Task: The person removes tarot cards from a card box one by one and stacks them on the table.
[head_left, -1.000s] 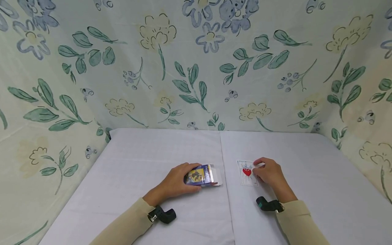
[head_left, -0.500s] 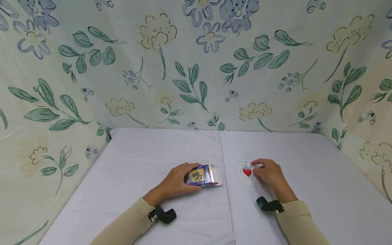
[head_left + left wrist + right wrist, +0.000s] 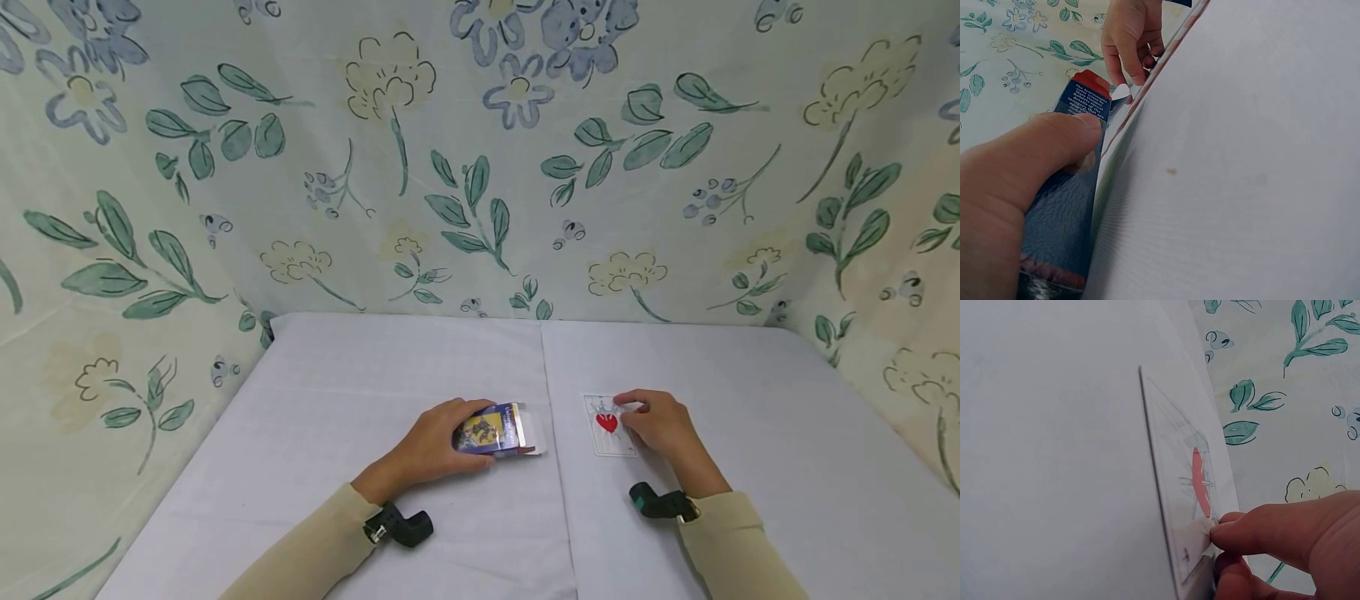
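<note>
On the white-covered table my left hand (image 3: 426, 446) grips a blue and yellow card box (image 3: 483, 431), lying with its open flap end to the right. In the left wrist view the thumb presses along the blue side of the box (image 3: 1063, 212), and a red flap stands at its far end. To the right lies a white card (image 3: 606, 425) with a red heart pierced by swords, face up. My right hand (image 3: 663, 429) pinches the card's right edge between thumb and fingers. The right wrist view shows the thumb tip on the card (image 3: 1175, 475); the fingers beneath are partly hidden.
A white cloth (image 3: 375, 358) covers the table, with a seam or fold (image 3: 551, 392) running between box and card. Floral fabric (image 3: 480, 208) hangs behind and at both sides. Each wrist carries a black camera (image 3: 408, 529).
My right index finger has slid slightly left over the card's upper edge. The card has shifted very slightly right. My left hand and the box stay in place.
</note>
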`<state>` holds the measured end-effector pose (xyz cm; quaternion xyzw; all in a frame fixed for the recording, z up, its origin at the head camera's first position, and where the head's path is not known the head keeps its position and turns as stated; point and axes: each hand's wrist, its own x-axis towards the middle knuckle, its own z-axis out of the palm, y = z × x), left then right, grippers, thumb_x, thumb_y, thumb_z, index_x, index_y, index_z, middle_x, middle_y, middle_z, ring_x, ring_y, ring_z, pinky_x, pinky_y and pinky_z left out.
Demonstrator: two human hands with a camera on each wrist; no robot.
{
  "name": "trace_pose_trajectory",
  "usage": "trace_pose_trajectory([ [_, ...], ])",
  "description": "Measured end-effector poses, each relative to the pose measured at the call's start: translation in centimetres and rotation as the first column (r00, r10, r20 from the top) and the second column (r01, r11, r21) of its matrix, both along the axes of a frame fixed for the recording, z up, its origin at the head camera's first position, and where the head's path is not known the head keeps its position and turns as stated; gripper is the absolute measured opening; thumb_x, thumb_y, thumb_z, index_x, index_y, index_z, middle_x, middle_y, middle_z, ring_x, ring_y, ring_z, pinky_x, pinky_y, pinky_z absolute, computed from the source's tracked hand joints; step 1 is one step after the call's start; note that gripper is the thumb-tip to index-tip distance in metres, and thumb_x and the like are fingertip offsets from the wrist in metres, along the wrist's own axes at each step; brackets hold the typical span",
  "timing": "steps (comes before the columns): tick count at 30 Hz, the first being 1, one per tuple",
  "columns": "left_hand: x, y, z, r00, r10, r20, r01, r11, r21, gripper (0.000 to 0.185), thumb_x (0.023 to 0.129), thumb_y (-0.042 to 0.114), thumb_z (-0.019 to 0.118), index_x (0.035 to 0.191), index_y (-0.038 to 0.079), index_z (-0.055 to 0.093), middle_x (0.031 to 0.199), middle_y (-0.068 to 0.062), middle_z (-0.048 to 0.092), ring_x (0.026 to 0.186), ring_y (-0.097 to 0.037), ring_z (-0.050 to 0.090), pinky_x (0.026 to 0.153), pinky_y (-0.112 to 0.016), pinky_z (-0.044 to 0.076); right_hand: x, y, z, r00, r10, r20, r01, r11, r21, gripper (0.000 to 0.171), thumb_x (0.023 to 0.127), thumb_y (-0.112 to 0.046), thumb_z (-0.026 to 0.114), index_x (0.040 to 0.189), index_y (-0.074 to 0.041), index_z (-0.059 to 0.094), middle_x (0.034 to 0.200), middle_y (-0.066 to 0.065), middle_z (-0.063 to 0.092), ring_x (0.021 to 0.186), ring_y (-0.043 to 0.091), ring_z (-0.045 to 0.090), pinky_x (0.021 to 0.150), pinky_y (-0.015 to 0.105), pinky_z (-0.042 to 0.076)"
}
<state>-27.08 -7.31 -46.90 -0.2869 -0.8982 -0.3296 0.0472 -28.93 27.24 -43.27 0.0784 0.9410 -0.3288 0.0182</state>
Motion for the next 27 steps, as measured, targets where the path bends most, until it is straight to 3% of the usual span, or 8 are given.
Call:
trace_pose_trajectory([
  [10, -0.13, 0.01, -0.08, 1.0, 0.0, -0.005, 0.0, 1.0, 0.001, 0.076, 0.075, 0.061, 0.072, 0.141, 0.035, 0.046, 0.108, 0.013, 0.055, 0.09, -0.007, 0.049, 0.077, -0.028, 0.042, -0.12, 0.17, -0.18, 1.0, 0.005, -0.012, -0.005, 1.0, 0.007, 0.033, 0.089, -0.012, 0.06, 0.121, -0.006, 0.066, 0.113, 0.027, 0.058, 0.092, 0.036, 0.057, 0.07, 0.036, 0.054],
  [27, -0.11, -0.04, -0.01, 1.0, -0.007, -0.011, 0.007, 1.0, 0.003, 0.076, 0.075, 0.061, 0.072, 0.141, 0.034, 0.046, 0.107, 0.012, 0.055, 0.09, -0.007, 0.049, 0.076, -0.028, 0.042, -0.15, 0.04, 0.01, 1.0, -0.001, -0.003, 0.001, 1.0, -0.029, 0.034, 0.089, -0.013, 0.06, 0.122, -0.005, 0.065, 0.11, 0.025, 0.059, 0.085, 0.03, 0.056, 0.061, 0.026, 0.051],
])
